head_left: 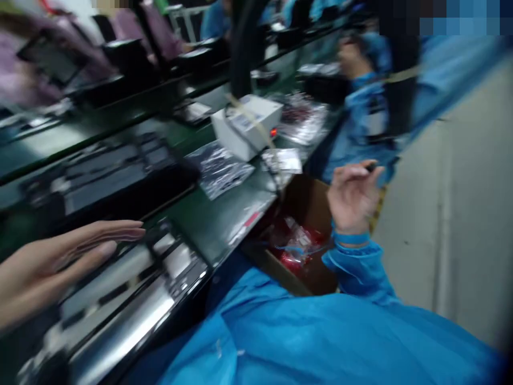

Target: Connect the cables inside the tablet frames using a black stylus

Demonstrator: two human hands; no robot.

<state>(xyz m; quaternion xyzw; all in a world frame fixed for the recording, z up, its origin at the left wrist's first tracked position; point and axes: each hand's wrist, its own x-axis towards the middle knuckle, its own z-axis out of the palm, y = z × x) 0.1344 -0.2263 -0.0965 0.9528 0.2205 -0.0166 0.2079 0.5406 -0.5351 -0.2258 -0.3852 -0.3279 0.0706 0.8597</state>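
At the left edge, my left hand [66,262] is stretched out with fingers straight and thumb apart, holding nothing. It hovers above a long device chassis [124,310] with silver and white panels, which lies on the green-topped bench [192,219]; whether it touches the chassis I cannot tell. To the right, past the bench edge, my right hand [355,200] is raised with a blue band at the wrist. Its fingertips pinch a small black piece [371,167], too small and blurred to name.
Below the bench edge stands an open cardboard box [312,208] holding clear and red plastic. On the bench are a white box [248,123] with a red light, a silvery bag [220,168] and another dark chassis [112,171]. A co-worker's blue sleeve [364,101] is beyond.
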